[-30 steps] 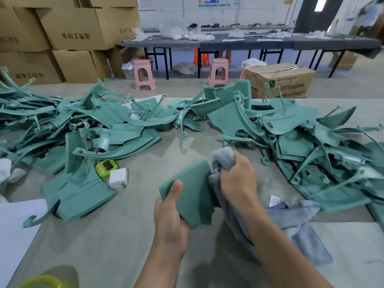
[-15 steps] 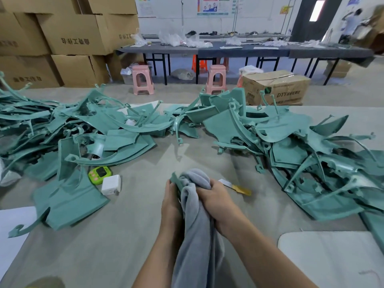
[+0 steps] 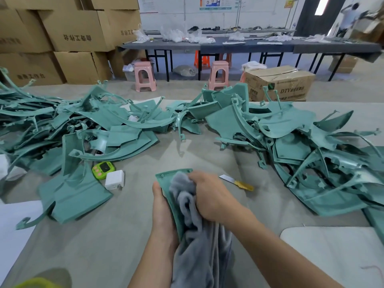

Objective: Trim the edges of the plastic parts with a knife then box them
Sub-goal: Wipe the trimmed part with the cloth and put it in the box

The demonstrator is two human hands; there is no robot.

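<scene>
My left hand grips a flat green plastic part by its left edge, holding it up above the table. My right hand clutches a grey cloth and presses it against the part's face; the cloth hangs down between my forearms. A knife with a yellow handle lies on the table just right of my right hand, untouched. Heaps of green plastic parts cover the table at left and right.
A green timer and a white charger lie left of my hands. White sheets sit at the near left and near right. A cardboard box, pink stools and stacked cartons stand beyond the table.
The green part has turned from edge-on to showing more of its face. My right hand has moved the cloth over the part's upper area. The view has shifted slightly.
</scene>
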